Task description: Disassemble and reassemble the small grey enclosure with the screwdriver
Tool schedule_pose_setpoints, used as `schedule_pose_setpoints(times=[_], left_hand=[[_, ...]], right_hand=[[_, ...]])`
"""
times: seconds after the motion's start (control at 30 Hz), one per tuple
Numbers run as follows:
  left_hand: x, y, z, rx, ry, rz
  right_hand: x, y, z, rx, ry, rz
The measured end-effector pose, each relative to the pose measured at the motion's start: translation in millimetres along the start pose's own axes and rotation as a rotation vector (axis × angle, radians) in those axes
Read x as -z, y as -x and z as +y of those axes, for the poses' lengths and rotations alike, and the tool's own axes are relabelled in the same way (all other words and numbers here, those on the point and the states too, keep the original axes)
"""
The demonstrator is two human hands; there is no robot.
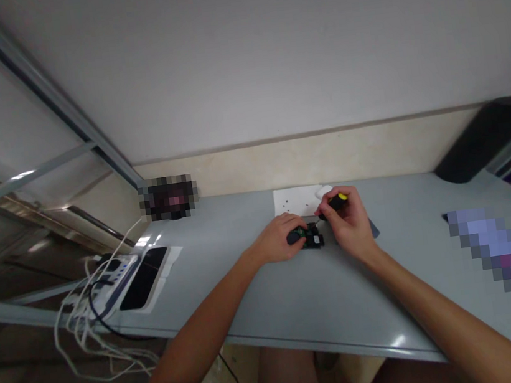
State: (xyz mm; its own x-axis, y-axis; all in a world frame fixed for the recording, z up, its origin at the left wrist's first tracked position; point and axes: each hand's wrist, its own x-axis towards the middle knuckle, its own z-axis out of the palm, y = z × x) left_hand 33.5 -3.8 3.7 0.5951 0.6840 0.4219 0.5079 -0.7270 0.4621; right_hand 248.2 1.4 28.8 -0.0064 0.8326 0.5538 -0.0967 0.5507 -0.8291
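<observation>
Gripping the driver (335,203) in our right hand (352,221), we clasp the board (314,239) on the table (294,306) with our left hand (280,238); it looks light, stiff but fragile, best held by its edges.

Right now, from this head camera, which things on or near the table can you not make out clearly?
In the head view:
Circuit board: its left part is hidden by the left hand.
Screwdriver: its tip is too small to tell; the right hand covers part of the handle.
Dark specks on the white paper: too small to identify.
Blue-purple area at far right: pixelated.
</observation>
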Motion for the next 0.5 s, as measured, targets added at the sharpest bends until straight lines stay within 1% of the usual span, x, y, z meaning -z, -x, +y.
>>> schedule_pose_setpoints(times=[0.27, 0.5], left_hand=[[1.1, -0.4, 2.1, -0.004, -0.009, 0.006], [1.8, -1.9, 2.9, -0.020, -0.005, 0.004]], right_hand=[[3.4, 1.3, 2.6, -0.011, 0.036, -0.011], [3.5, -1.3, 3.4, -0.020, 0.000, 0.005]])
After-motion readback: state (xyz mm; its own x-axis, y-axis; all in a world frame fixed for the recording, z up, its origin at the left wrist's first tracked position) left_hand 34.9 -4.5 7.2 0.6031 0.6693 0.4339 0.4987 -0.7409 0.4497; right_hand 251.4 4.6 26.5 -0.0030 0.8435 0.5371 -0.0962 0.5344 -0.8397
